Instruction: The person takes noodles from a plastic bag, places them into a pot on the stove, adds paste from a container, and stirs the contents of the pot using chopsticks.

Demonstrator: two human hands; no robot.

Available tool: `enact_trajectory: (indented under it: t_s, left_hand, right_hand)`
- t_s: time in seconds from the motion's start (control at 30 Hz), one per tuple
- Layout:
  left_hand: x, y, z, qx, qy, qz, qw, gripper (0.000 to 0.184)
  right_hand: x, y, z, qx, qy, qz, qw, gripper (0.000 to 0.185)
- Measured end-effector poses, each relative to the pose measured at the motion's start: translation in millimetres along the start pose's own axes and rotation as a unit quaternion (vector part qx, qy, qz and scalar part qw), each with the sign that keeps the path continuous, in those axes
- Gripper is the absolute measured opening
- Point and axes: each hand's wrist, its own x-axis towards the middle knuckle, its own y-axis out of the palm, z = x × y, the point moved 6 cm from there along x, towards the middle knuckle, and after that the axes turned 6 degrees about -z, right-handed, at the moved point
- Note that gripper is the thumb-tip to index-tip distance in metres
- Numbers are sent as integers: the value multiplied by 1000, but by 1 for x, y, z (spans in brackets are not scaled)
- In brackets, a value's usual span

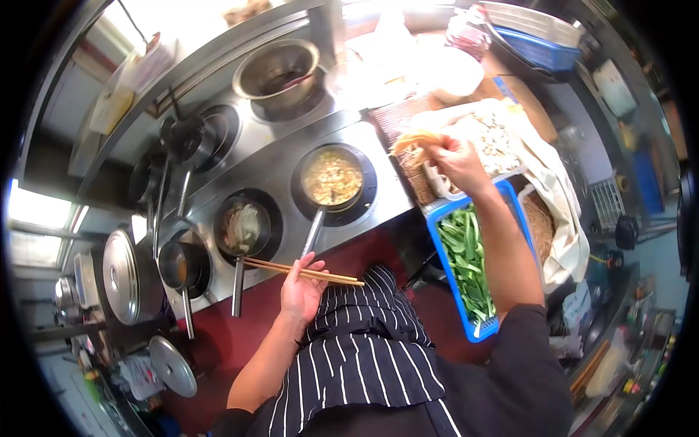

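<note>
My left hand (301, 290) is closed around a pair of long wooden chopsticks (336, 277), which lie across the palm in front of the stove. My right hand (453, 162) is raised over a white tray (497, 177) of pale chopped pieces, its fingers closed on a yellowish bundle (420, 138) that looks like noodles. Beneath my right forearm is a blue basket (475, 338) of green leafy vegetables (464, 255). A pan (333, 175) of yellowish bubbling food sits on the burner beyond my left hand. Another pan (244, 227) beside it holds pale sliced food.
A smaller dark pan (178, 266) stands on the left burner. Behind are a large metal pot (277, 69) and a dark pan (191, 142). A big lidded pot (122, 277) is at far left. Cream cloth (561, 218) drapes over the right side, beside a brown woven surface (399, 120).
</note>
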Motion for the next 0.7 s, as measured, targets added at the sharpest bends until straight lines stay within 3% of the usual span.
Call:
enact_trajectory:
  t_s: [0.13,0.17,0.2,0.27,0.33,0.4,0.43,0.47,0.5,0.53,0.57,0.6,0.67,0.7]
  left_hand:
    - [-7,-33,-16,-13,25,-12,1000,41]
    - [-4,-41,-17,-18,30,-12,999,41]
    - [-6,-46,-20,-24,28,-22,999,41]
    - [-7,-57,-24,-35,26,-34,998,41]
    - [-5,-58,-32,-70,22,-20,997,41]
    - [-1,-61,-42,-74,34,-17,997,41]
    - [1,-61,-47,-86,31,-17,996,42]
    - [2,-62,-50,-98,27,-17,995,42]
    - [4,-60,-54,-92,30,9,995,43]
    - [7,-59,-56,-92,27,13,995,43]
    - [10,-56,-56,-83,27,24,996,43]
    - [12,-52,-56,-73,26,35,996,43]
    - [16,-47,-52,-54,13,52,997,43]
    - [17,-39,-47,-45,-9,95,994,44]
  right_hand:
    - [38,100,-57,11,76,61,995,18]
    - [51,120,-98,15,88,61,994,18]
    - [52,139,-118,14,156,58,986,28]
    - [49,154,-154,-124,151,0,981,42]
    - [28,168,-157,-88,121,1,989,46]
    - [-14,191,-156,-51,112,85,989,26]
    - [-42,203,-151,-107,21,141,984,21]
    - [-78,215,-159,-98,205,227,947,23]
    - [-104,230,-145,-152,171,292,929,25]
    - [-126,248,-145,-154,5,313,937,27]
    - [-143,257,-122,-133,54,315,938,32]
    - [-151,268,-100,-87,25,287,954,32]
    - [-159,285,-106,183,164,193,950,30]
    - [-155,285,-96,259,167,172,936,27]
